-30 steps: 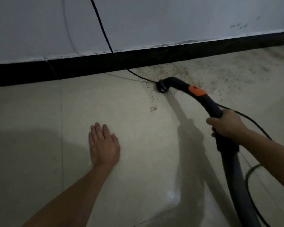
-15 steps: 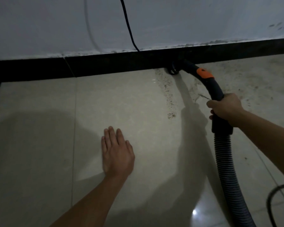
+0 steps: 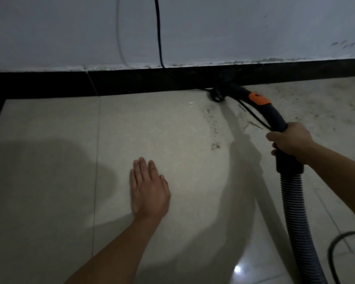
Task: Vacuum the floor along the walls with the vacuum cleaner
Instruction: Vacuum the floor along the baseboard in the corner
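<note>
Vacuum wand [image 3: 273, 115] tip dim against skirting [image 3: 131, 83]

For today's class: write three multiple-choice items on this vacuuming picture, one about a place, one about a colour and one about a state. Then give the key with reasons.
1. Where is the mouth of the black vacuum nozzle?
A. mid-floor
B. at the black skirting board
C. up on the wall

2. What colour is the patch on the curved black vacuum handle?
A. green
B. white
C. orange

3. How is the left hand?
A. open, fingers straight
B. clenched in a fist
C. holding the hose

Key:
1. B, the nozzle meets the foot of the skirting.
2. C, the patch shows bright orange.
3. A, the fingers lie straight, palm down, over the pale tile floor.
</note>
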`<state>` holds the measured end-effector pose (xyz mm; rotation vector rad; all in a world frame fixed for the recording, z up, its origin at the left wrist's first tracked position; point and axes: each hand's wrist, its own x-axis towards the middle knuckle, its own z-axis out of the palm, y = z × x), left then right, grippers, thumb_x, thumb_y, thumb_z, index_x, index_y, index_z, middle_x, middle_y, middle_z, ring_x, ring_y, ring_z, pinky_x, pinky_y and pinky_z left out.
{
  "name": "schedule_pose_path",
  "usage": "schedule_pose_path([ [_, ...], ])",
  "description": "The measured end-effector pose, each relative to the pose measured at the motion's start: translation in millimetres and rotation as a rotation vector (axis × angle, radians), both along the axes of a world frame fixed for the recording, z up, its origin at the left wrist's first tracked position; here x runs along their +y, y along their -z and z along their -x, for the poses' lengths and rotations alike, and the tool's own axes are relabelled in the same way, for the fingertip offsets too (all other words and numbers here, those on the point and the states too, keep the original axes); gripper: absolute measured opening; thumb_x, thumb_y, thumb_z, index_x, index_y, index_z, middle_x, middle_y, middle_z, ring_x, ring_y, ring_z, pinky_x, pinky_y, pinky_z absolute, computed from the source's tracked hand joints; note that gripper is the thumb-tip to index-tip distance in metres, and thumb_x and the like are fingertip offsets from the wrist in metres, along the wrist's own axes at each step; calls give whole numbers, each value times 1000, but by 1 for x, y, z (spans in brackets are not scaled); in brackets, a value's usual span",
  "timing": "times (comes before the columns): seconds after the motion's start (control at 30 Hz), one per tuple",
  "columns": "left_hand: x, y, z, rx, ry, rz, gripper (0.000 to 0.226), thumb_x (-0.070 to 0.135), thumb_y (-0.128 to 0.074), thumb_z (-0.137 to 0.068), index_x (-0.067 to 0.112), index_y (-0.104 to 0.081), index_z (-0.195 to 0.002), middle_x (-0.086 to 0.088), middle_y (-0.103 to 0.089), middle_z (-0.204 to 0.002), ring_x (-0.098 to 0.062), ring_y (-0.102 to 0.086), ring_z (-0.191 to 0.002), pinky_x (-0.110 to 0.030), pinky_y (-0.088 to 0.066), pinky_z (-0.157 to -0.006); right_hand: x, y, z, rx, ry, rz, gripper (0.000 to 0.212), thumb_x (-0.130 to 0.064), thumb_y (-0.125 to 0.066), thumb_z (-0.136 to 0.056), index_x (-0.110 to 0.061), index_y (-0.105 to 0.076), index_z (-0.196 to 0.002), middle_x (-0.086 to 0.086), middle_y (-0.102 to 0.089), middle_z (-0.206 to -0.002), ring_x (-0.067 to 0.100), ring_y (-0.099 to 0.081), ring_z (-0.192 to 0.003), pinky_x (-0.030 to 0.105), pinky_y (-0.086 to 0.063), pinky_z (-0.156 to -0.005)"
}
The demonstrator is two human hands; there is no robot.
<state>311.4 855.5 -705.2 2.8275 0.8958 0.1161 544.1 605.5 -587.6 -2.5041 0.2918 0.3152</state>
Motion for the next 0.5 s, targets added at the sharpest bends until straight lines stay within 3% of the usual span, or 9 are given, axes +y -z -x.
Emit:
schedule_pose_path([
  [0.13,0,1,0,12,-1,-2,62,31,-21,-91,-2,-45,-138,-26,-37,-147,-38,-31,-139,-48,-24,-115,-13,-6,13,31,-112,93,18,-16,-74,-80,-13,-59,-89,12,-70,-66,23,-68,-45,27,-52,-42],
  [0.27,0,1,0,2,3,2,61,30,-24,-91,-4,-48,-136,-27,-40,-145,-39,-35,-137,-49,-27,-114,-21,-9,21,12,-75,119,22,-17,-73,-81,-10,-59,-97,10,-70,-67,20,-68,-44,27,-52,-46],
  [0.4,1,4,0,-17,4,1,61,30,-24,-91,-4,-48,-135,-28,-40,-144,-39,-35,-136,-49,-27,-114,-15,-9,30,55,-196,153,23,-21,-74,-82,-15,-57,-96,8,-70,-65,18,-67,-44,22,-49,-40],
  [0.5,0,4,1,-17,7,11,61,31,-25,-90,-4,-48,-136,-27,-40,-145,-39,-34,-137,-49,-26,-114,-22,-16,36,58,-122,110,23,-15,-73,-82,-10,-59,-100,12,-69,-67,22,-68,-45,25,-50,-43],
])
